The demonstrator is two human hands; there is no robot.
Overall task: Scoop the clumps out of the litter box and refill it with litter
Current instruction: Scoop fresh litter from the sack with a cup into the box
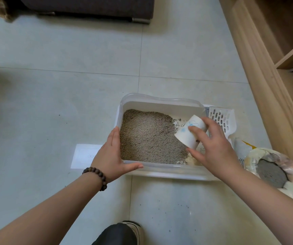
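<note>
At the near edge a dark trouser knee and a pale-soled shoe (133, 228) rest on the pale grey tiled floor (54, 103), where a few stray grains are scattered. Two bare forearms reach forward; the left wrist wears a bracelet of dark brown wooden beads (97, 176). The left hand (113, 154) grips the near left corner of the white rectangular plastic litter box (160, 101), fingers laid straight along its left rim and thumb pressed flat along the near rim. The box's long axis runs left to right, and it sits on the floor just ahead of the knee. The right hand (211, 147) holds a white paper cup with a faint blue drawing (191, 133), fingers spread and curled round it, over the box's right end; the cup is tipped over, its open mouth pointing down and toward the near left, its base up and away to the right. Grey-brown granular litter (147, 138) covers the left and middle of the box, with bare white bottom showing at the right. Just right of the box lies a white slotted plastic scoop (221, 119), and nearer, an open cream litter bag with grey litter inside (273, 172). A white sheet of paper (84, 154) lies on the floor left of the box. Farther off, a light wooden shelf unit (274, 50) runs along the right, and a dark sofa base (89, 6) crosses the top
</note>
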